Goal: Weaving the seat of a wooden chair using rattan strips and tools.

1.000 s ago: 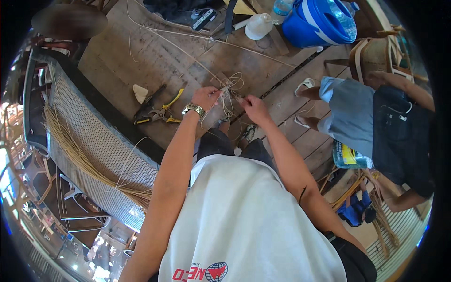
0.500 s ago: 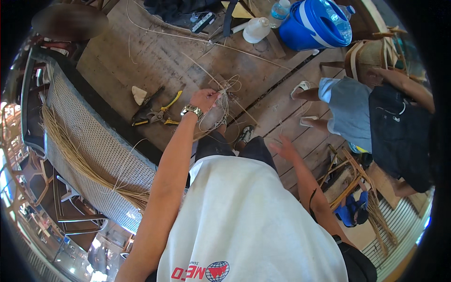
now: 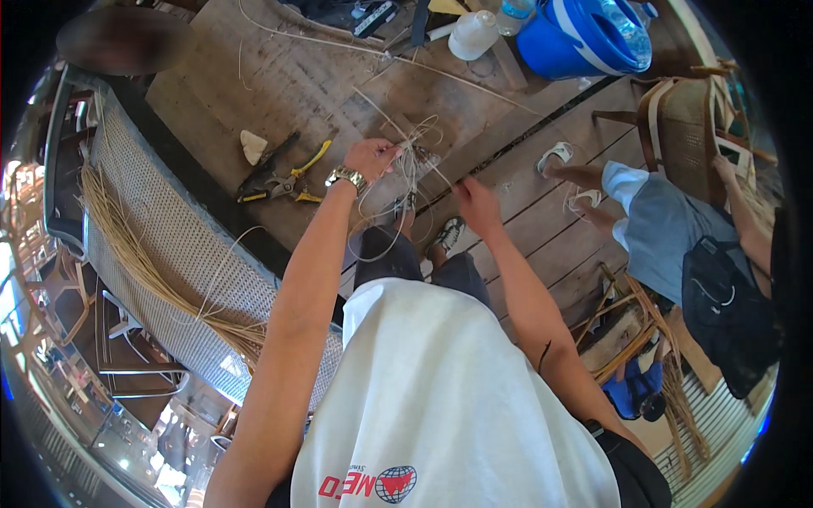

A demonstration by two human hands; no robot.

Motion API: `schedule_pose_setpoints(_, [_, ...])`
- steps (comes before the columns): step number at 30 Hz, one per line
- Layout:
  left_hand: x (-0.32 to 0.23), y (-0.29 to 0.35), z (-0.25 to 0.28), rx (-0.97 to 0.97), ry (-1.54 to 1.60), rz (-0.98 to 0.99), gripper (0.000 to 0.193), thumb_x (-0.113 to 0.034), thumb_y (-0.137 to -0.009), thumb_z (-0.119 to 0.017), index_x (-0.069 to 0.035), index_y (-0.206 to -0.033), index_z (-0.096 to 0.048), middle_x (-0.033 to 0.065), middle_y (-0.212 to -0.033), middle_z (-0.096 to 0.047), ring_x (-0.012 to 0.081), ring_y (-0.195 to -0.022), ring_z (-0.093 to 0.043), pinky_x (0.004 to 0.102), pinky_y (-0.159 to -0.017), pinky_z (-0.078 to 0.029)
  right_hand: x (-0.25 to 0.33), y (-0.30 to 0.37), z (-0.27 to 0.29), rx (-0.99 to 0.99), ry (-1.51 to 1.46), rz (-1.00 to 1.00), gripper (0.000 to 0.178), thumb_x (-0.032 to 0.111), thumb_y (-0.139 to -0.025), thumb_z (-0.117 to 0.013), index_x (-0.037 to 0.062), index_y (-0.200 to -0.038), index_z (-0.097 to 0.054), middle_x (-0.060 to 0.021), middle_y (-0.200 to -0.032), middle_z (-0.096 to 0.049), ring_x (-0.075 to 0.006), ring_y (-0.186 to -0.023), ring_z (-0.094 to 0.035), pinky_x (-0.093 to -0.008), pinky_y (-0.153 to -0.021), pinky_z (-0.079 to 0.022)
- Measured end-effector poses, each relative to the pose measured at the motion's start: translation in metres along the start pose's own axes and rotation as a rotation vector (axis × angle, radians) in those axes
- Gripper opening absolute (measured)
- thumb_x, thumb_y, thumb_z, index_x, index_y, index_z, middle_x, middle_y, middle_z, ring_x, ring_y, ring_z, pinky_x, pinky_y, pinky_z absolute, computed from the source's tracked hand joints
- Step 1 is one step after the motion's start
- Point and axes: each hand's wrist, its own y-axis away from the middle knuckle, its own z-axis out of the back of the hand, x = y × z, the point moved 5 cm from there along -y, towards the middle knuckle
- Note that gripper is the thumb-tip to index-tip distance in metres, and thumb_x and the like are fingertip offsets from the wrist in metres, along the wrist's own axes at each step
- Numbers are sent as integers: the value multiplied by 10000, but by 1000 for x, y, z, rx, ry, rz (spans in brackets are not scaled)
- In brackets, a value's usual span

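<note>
A loose, tangled bundle of thin pale cane strands hangs in front of me, its loops dangling near my knees. My left hand, with a watch on the wrist, is closed round the bundle at its left side. A straight, thicker cane strip slants through the tangle from upper left to lower right. At the strip's lower right end my right hand is closed, its fingers curled over that end; the fingertips are partly hidden. Yellow-handled snips lie on the floor left of my left hand.
Beside the snips lies a pale chunk. A woven cane panel in a dark frame, bearing long cane strands, stands left. A blue bucket and white bottle are far right. A person stands right, by a chair.
My right hand has come up and left from beside my leg, from open to closed at the strip's end. My left hand keeps the bundle. The person at right has shifted farther right.
</note>
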Motion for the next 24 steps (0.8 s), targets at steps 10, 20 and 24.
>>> schedule_pose_setpoints(10, [16, 4, -4, 15, 110, -13, 421, -445, -902, -625, -50, -1032, -690, 37, -727, -699, 99, -497, -558, 246, -469, -424, -365, 680, 286, 931, 817, -1243, 536, 425, -890, -587, 97, -1313, -548, -191, -1314, -565, -337, -1228, -530, -453, -989, -451])
schedule_pose_setpoints(20, [17, 26, -37, 157, 820, 340, 239, -308, -908, -665, -88, -997, -635, 70, -826, -695, 59, -435, -337, 219, -402, -275, -326, 580, 88, -323, -737, -369, 375, 330, -895, -640, -27, -806, -566, -153, -637, -577, -270, -549, -566, -414, -531, -451])
schedule_pose_setpoints(24, [28, 42, 39, -349, 289, -44, 192, -267, -904, -671, -86, -955, -636, 54, -761, -657, 73, -440, -357, 229, -410, -289, -311, 515, 43, 21, -337, -829, 370, 311, -942, -583, 0, -750, -525, -95, -588, -524, -134, -484, -513, -331, -446, -400])
